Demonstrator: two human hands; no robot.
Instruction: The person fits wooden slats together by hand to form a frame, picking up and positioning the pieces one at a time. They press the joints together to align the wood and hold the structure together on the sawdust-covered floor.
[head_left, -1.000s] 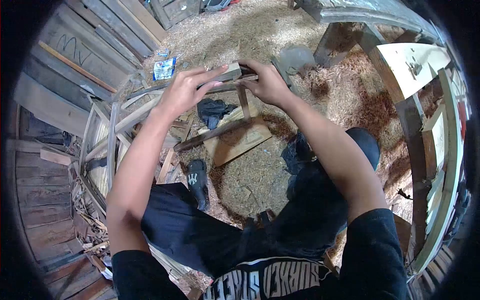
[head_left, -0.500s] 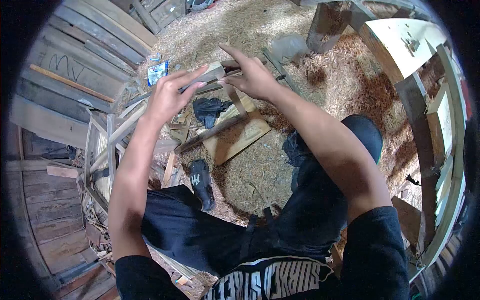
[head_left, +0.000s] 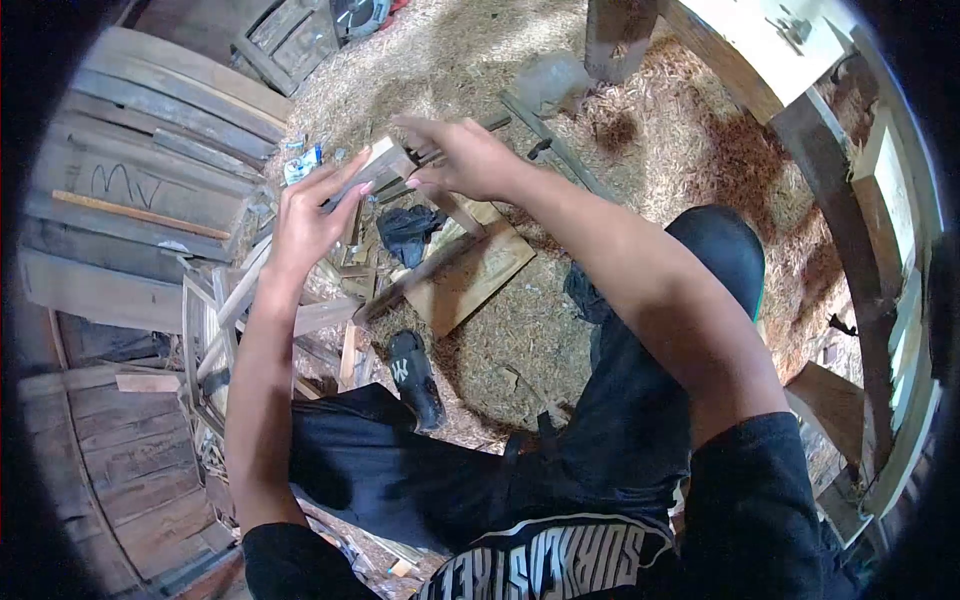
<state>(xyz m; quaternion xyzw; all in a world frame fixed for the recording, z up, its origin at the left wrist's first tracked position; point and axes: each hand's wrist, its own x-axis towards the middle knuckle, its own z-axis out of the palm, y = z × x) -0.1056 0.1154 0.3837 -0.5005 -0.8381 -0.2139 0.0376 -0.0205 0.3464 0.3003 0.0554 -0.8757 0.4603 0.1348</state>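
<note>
My left hand (head_left: 308, 220) is closed on a squared wooden piece (head_left: 384, 158), with the thumb along its near side and the fingers on its far side. At the other end of this piece, my right hand (head_left: 472, 160) has its fingers curled over the corner and its thumb close below. A wooden leg (head_left: 455, 208) slants down from that corner to a long bar (head_left: 425, 272). Under the bar lies a flat pale board (head_left: 485, 275) on the floor. A crumpled black plastic bag (head_left: 408, 232) lies just beyond the bar.
Wood shavings (head_left: 690, 130) cover the floor. Planks (head_left: 150, 150) are stacked at the left. A curved wooden frame (head_left: 835, 250) stands at the right. A black sandal (head_left: 412, 375) rests near my left knee, and a blue-and-white packet (head_left: 303, 165) lies beyond my left hand.
Both hands and the squared piece have shifted to the left in view. My right index finger, raised before, now bends over the corner. The camera view has also shifted slightly.
</note>
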